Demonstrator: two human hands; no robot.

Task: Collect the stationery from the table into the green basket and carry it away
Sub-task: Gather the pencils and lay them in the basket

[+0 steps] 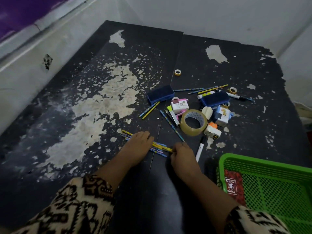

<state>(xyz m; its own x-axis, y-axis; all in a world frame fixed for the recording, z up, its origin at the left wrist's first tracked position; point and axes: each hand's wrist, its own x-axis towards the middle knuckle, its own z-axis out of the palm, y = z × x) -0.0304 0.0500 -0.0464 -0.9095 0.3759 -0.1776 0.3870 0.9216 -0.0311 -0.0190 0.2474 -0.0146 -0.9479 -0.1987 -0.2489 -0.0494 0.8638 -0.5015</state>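
Counter: the black counter (pixel 236 73) with peeling paint carried everything. Its rough, flaked face could have snagged pencil tips as they were dragged.
Basket: the green plastic mesh basket (pixel 263 162) sat at 4 o'clock from the hands, near the front edge, with a red-brown packet (pixel 233 184) lying inside. A loaded swing that clipped its rim might have nudged it towards that edge.
Left hand: the left hand (pixel 137 146) lay over the middle of the bundle with its fingers bent down onto it. I could not tell whether they wrapped it or only pressed it.
Right hand: the right hand (pixel 182 154) had curled fingers (pixel 174 150) pinching the bundle's 3 o'clock ends.
Tape: the large roll of clear packing tape (pixel 187 129) lay at 1 o'clock from the hands, in the loose heap. Being round, it could have rolled off if knocked.
Erasers: two blue rectangular board erasers (pixel 160 94) (pixel 215 98) lay at 12 and 1 o'clock.
Pencils: the bundle of yellow and blue patterned pencils (pixel 160 147) lay on the counter under both hands, not yet in the basket. It was fanned, not squared, so a one-ended lift risked the thin, slick sticks sliding out and scattering.
Marker: the white marker pen (pixel 200 150) lay just beside the right hand at 3 o'clock, between it and the basket. The wrist could have swept it away.
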